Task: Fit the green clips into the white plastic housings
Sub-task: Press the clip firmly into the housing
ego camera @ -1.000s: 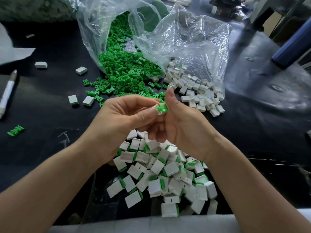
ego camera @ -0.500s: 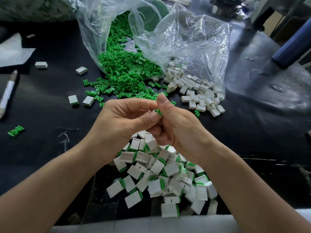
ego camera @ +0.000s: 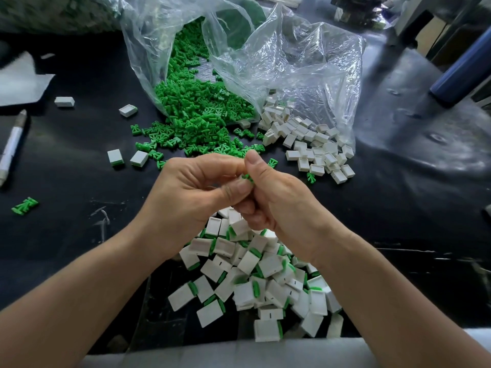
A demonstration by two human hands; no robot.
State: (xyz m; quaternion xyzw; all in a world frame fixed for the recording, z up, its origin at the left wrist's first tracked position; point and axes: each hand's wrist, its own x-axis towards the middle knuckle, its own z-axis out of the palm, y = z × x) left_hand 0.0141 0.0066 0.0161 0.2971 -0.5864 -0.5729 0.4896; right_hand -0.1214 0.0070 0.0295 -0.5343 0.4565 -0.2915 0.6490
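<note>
Left hand (ego camera: pixel 191 197), right hand (ego camera: pixel 281 205) pinch green clip (ego camera: pixel 248 177), now half-hidden.

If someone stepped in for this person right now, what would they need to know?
Left hand and right hand: fingers pinch one green clip between them; any housing there is hidden.
Loose clips spill from the bag; empty housings lie to their right.
Done: a pile of fitted housings under the wrists.
Left: finish this piece, then work through the many loose clips and empty housings.
</note>
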